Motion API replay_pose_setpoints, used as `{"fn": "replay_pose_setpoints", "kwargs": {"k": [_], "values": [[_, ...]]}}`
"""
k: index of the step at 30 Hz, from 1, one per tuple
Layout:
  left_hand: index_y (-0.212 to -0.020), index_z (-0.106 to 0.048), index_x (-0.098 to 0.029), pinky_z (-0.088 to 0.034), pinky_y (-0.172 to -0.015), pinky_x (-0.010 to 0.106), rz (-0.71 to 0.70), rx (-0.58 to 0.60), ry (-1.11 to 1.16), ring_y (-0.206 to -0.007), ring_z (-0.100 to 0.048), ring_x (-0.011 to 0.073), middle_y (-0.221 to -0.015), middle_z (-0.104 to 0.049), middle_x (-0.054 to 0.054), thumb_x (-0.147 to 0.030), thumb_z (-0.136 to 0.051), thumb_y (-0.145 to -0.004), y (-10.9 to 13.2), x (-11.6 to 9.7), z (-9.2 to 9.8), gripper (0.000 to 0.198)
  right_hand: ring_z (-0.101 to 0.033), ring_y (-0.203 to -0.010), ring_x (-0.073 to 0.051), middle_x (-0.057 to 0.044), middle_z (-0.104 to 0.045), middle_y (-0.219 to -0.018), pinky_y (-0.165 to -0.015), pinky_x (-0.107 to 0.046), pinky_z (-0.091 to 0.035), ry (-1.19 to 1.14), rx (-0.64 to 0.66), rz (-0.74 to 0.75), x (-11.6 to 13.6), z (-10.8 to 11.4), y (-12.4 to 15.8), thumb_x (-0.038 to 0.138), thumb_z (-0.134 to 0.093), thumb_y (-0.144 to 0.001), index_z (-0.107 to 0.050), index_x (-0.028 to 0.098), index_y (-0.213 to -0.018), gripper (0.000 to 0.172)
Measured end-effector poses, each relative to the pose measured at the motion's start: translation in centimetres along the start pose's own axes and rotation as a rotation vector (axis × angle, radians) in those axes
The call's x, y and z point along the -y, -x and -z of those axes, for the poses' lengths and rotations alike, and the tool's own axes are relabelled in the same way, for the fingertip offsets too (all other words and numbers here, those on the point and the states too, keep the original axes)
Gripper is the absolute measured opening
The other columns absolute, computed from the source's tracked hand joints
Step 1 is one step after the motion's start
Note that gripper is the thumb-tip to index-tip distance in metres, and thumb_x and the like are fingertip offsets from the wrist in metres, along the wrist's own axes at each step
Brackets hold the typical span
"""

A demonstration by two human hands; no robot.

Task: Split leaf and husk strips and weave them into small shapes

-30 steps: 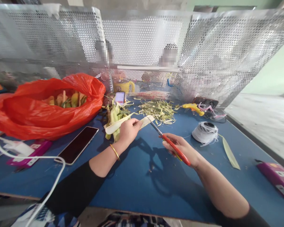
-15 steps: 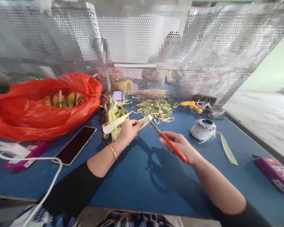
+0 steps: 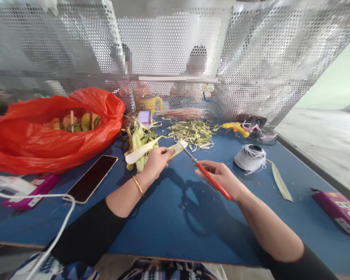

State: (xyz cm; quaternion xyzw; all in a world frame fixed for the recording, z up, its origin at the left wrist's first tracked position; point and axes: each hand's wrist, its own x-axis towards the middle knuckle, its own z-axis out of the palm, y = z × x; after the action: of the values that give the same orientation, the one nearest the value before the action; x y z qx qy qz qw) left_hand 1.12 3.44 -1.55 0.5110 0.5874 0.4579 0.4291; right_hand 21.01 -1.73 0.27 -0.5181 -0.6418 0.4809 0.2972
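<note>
Between thumb and fingers, my left hand (image 3: 157, 161) pinches a pale corn husk (image 3: 178, 148), whose free end points right. Red-handled scissors (image 3: 211, 180) are gripped in my right hand (image 3: 221, 177), with their blades at the far end of that husk. Whether the blades are apart is too small to tell. Behind my left hand lies a bunch of green-yellow husks (image 3: 138, 142), and one broad pale strip (image 3: 142, 151) stretches across it. A heap of cut husk scraps (image 3: 194, 132) is spread just beyond the scissor tips.
Left of my hands are a red plastic bag (image 3: 55, 151) with husks inside, a phone (image 3: 91, 179), and a purple power strip (image 3: 32, 190) with a white cable. To the right sit a white string spool (image 3: 250, 158), a loose husk (image 3: 280, 181), a yellow glue gun (image 3: 236, 128) and another purple power strip (image 3: 338, 212).
The scissor tips and the husk's end have shifted slightly left and up. Both hands keep their grip. Behind the perforated screen, a person has moved a little left.
</note>
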Motion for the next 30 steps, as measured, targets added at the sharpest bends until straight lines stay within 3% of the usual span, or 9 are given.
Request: {"fn": "replay_pose_setpoints", "kwargs": {"k": [14,17,21,24,27,30], "values": [[-0.06,-0.061,-0.016,-0.026,-0.037,0.02,-0.011,-0.008,0.003,-0.034,-0.038,0.0055,-0.047,-0.055,-0.004,-0.032,-0.062,-0.076,-0.1,0.1,0.0,0.023,-0.03,-0.046,-0.007,0.007,-0.035,-0.054,-0.045,-0.022,-0.025,0.042,-0.021,0.039,-0.4,-0.2,0.1,0.056,-0.065,-0.073,-0.065,0.016,-0.083,0.041],[-0.059,-0.061,-0.016,-0.025,-0.036,0.019,-0.011,-0.012,0.012,-0.034,-0.039,0.0052,-0.047,-0.056,-0.003,-0.03,-0.062,-0.077,-0.1,0.1,0.1,0.023,-0.033,-0.048,-0.008,0.006,-0.04,-0.055,-0.048,-0.023,-0.028,0.197,-0.139,0.057,-0.3,0.0,0.0,0.057,-0.061,-0.075,-0.066,0.017,-0.088,0.042],[-0.061,-0.06,-0.016,-0.027,-0.033,0.018,0.013,-0.04,0.159,-0.036,-0.044,0.0058,-0.053,-0.058,-0.002,-0.024,-0.061,-0.076,0.1,-0.7,0.5,0.018,-0.044,-0.054,-0.013,0.002,-0.054,-0.057,-0.053,-0.025,-0.032,0.573,-0.272,0.045,0.1,0.4,0.0,0.053,-0.059,-0.076,-0.07,0.02,-0.094,0.04],[-0.064,-0.062,-0.014,-0.03,-0.033,0.017,0.115,-0.032,0.331,-0.037,-0.047,0.0062,-0.053,-0.057,-0.002,-0.02,-0.062,-0.075,0.3,-1.7,1.0,0.013,-0.048,-0.054,-0.014,0.0,-0.059,-0.06,-0.053,-0.025,-0.033,0.697,-0.123,0.039,0.4,1.2,0.1,0.049,-0.06,-0.074,-0.072,0.02,-0.096,0.039],[-0.068,-0.065,-0.012,-0.032,-0.034,0.016,0.229,-0.004,0.47,-0.039,-0.048,0.0055,-0.053,-0.056,-0.002,-0.017,-0.064,-0.074,0.5,-2.4,1.4,0.008,-0.052,-0.056,-0.015,0.0,-0.064,-0.062,-0.054,-0.025,-0.036,0.675,0.032,-0.004,0.3,2.4,-0.2,0.049,-0.06,-0.072,-0.073,0.02,-0.098,0.041],[-0.067,-0.065,-0.011,-0.032,-0.033,0.016,0.272,0.015,0.507,-0.039,-0.048,0.005,-0.053,-0.056,-0.002,-0.016,-0.064,-0.074,0.7,-2.7,1.5,0.009,-0.059,-0.061,-0.017,-0.003,-0.069,-0.068,-0.057,-0.026,-0.039,0.711,-0.037,-0.087,-0.3,3.6,-1.0,0.045,-0.061,-0.072,-0.075,0.02,-0.097,0.039]]}}
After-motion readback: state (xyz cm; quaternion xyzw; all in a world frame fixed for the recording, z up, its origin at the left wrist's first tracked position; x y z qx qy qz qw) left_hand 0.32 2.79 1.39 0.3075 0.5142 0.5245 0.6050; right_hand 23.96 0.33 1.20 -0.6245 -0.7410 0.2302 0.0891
